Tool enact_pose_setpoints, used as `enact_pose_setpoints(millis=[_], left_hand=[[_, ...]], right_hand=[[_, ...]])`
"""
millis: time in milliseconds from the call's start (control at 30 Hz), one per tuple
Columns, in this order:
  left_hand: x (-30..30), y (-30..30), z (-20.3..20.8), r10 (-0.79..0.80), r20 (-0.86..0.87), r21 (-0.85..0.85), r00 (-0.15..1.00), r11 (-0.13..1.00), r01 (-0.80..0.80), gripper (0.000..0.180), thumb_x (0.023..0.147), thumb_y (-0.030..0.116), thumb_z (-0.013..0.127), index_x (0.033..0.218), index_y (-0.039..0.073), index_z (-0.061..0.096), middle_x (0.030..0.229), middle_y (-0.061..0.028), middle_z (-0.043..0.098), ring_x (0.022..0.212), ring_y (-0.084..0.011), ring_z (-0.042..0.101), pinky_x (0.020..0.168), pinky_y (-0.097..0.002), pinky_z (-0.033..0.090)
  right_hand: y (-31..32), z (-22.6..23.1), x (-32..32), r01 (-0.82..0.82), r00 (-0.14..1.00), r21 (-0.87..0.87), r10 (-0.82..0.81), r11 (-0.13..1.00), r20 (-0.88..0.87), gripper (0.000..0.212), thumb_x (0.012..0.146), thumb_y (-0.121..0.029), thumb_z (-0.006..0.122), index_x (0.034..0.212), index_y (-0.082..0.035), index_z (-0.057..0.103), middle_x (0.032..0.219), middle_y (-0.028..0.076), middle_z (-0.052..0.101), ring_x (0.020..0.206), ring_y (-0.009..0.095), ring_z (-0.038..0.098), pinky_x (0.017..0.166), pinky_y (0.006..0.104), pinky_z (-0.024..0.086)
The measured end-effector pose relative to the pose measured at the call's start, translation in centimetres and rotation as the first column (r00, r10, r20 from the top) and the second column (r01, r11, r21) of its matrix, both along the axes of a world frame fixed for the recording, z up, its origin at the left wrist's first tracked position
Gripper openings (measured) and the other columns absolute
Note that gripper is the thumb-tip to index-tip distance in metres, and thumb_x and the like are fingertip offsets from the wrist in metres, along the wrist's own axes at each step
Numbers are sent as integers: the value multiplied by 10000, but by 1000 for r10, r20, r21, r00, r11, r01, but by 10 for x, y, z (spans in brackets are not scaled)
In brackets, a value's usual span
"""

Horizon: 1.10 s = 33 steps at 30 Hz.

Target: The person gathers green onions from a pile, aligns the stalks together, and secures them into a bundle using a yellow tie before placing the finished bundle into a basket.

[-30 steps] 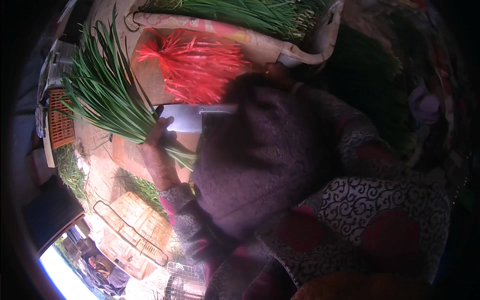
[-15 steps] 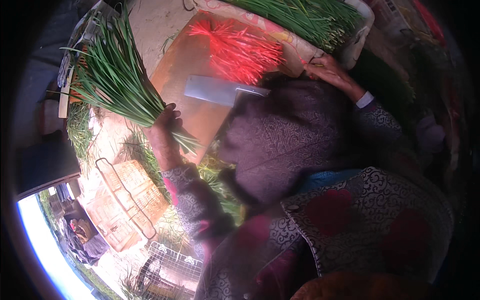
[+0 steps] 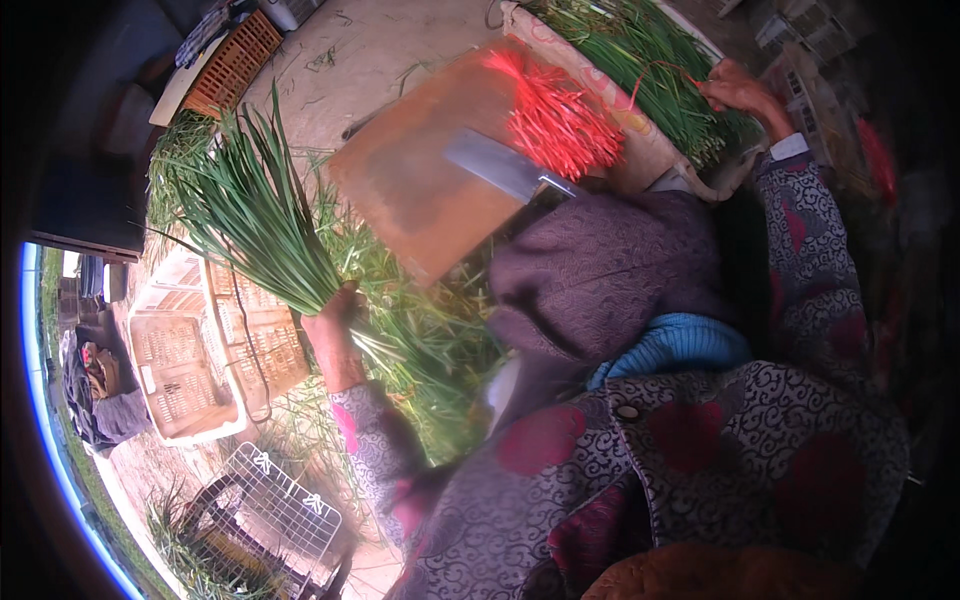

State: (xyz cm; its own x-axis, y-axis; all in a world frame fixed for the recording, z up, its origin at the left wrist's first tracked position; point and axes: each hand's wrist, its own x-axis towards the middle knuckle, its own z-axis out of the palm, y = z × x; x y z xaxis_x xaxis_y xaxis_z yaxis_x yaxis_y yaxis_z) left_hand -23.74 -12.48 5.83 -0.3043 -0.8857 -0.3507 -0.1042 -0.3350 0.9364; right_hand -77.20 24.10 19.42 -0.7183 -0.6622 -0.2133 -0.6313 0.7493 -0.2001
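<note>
Your left hand has swung the bundle of long green chives off the worn wooden board, fingers clamped round its stems. Your right hand pinches a thin red tie above the sack of chives.

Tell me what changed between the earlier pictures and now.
The left hand carried the bunch of long green chives leftward off the brown wooden cutting board. The right hand reached out and took a red string. The cleaver and red string bundle stayed put.
</note>
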Motion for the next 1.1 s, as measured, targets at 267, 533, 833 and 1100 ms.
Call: enact_pose_setpoints(millis=[267,533,833,1100], left_hand=[[23,17,-11,38,-253,119,967,993,-7,231,771,-84,656,989,-59,585,814,-143,634,606,-209,630,446,-291,486],[22,25,7,33,-238,129,971,992,-2,172,818,-84,646,975,-65,579,820,-145,637,605,-213,624,449,-300,504],[-6,26,-80,77,-59,129,995,989,-69,170,797,-15,680,964,-14,650,848,-84,650,636,-168,591,552,-316,476],[-35,11,-121,47,-7,277,999,960,-43,208,708,-65,730,898,-10,665,766,-69,659,567,-195,605,538,-331,488]], right_hand=[[-187,-57,84,-98,932,-356,211,929,295,363,854,-390,612,690,-67,629,588,7,558,446,86,481,377,261,326],[-312,-179,205,28,504,-255,207,966,839,289,838,-362,655,772,-80,659,598,-38,486,469,60,357,409,253,253],[-317,-169,152,-299,890,-177,341,938,301,276,857,-276,652,892,-5,693,721,102,679,558,210,610,518,363,483],[-342,-208,171,-677,729,-409,634,611,-259,278,799,-74,604,1056,2,675,1047,195,681,1065,364,627,871,452,494]])
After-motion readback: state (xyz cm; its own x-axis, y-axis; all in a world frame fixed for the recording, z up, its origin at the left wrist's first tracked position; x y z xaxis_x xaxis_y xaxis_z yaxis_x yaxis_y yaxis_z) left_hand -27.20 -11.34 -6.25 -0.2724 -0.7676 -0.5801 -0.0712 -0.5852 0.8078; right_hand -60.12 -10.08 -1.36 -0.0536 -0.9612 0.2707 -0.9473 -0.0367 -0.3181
